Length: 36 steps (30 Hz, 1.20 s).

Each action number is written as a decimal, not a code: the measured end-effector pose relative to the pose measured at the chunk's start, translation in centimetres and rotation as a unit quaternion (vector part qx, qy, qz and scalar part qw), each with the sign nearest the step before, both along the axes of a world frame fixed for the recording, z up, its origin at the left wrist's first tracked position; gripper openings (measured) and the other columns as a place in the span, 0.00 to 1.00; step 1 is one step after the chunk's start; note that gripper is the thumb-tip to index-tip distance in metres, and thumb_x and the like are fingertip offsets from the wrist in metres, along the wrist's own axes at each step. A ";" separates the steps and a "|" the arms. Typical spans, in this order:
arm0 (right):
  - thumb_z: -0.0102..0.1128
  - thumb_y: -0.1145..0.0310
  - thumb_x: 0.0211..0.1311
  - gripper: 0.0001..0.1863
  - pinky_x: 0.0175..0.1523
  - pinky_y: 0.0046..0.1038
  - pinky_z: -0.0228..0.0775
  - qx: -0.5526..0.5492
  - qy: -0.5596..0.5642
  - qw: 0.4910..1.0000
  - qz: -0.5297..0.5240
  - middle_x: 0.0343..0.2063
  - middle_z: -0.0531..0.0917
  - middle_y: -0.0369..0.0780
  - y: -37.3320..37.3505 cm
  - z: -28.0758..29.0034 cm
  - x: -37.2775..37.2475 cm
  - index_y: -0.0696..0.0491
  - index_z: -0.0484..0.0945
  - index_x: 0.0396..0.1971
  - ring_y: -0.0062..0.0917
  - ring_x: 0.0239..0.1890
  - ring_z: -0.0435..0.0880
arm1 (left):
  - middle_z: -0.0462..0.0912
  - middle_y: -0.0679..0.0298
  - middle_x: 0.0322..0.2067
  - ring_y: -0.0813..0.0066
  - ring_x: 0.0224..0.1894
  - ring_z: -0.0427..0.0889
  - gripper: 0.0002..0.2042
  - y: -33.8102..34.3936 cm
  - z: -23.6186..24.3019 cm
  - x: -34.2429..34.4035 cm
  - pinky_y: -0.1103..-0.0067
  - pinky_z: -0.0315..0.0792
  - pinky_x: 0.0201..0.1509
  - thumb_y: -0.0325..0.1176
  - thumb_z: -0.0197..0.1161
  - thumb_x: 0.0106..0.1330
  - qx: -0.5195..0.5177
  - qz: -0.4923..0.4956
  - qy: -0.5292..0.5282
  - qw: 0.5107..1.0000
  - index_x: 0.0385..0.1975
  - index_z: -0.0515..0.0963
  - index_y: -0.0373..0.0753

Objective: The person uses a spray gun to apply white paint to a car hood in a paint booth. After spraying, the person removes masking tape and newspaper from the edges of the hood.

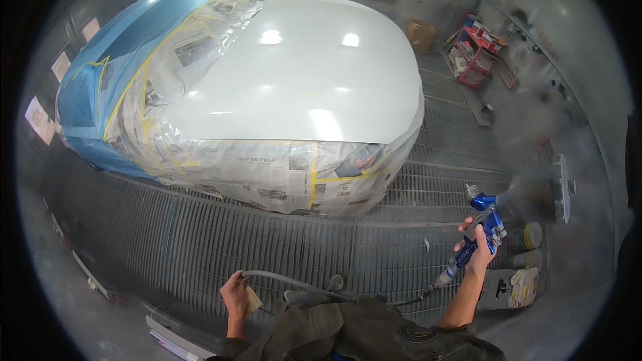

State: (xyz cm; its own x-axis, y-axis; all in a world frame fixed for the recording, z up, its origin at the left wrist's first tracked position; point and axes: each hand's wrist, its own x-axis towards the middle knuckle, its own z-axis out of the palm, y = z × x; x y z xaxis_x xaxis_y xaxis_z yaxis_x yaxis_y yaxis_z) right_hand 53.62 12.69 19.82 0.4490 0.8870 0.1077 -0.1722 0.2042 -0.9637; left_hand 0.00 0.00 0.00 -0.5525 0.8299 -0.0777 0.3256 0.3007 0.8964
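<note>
My right hand (477,252) is wrapped round the grip of a blue spray gun (494,225), held out to the right of the car. A smoky see-through paint cup (531,194) with a pale lid sticks out sideways from the gun. From the gun's lower end a grey air hose (294,282) runs across my front to my left hand (234,296), which is closed on it. A small yellowish piece of cloth or paper (253,299) shows beside that palm. Ahead lies a glossy white car hood (314,67), apart from both hands.
Taped newspaper and plastic sheeting (254,164) cover the car's near side. Blue film (127,60) wraps its cabin. A slatted grate floor (221,241) surrounds it. At right stand a red shelf cart (475,60), cans (528,237) and a bin (511,287).
</note>
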 end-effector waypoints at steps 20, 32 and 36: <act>0.71 0.57 0.59 0.35 0.27 0.28 0.78 -0.173 -0.033 0.968 0.180 0.41 0.82 0.47 6.3 -4.5 -9.7 0.60 0.68 0.60 0.32 0.40 0.83 | 0.87 0.53 0.35 0.48 0.39 0.84 0.13 11.7 -3.7 -2.2 0.59 0.76 0.42 0.39 0.68 0.63 -0.180 -0.305 0.128 0.926 0.45 0.84 0.44; 0.76 0.52 0.56 0.49 0.30 0.29 0.80 -0.236 -0.005 0.961 0.140 0.42 0.81 0.52 13.3 -0.6 -23.7 0.58 0.60 0.71 0.37 0.42 0.84 | 0.87 0.58 0.34 0.52 0.37 0.85 0.13 27.5 -8.1 -15.4 0.61 0.78 0.40 0.38 0.71 0.59 -0.219 -0.484 0.090 0.842 0.43 0.85 0.46; 0.75 0.50 0.55 0.49 0.29 0.30 0.81 -0.243 0.009 0.965 0.097 0.42 0.81 0.53 12.7 0.0 -27.8 0.60 0.61 0.70 0.39 0.41 0.84 | 0.87 0.59 0.33 0.52 0.37 0.85 0.12 32.0 -8.0 -17.8 0.61 0.78 0.40 0.38 0.71 0.58 -0.226 -0.532 0.097 0.810 0.42 0.86 0.48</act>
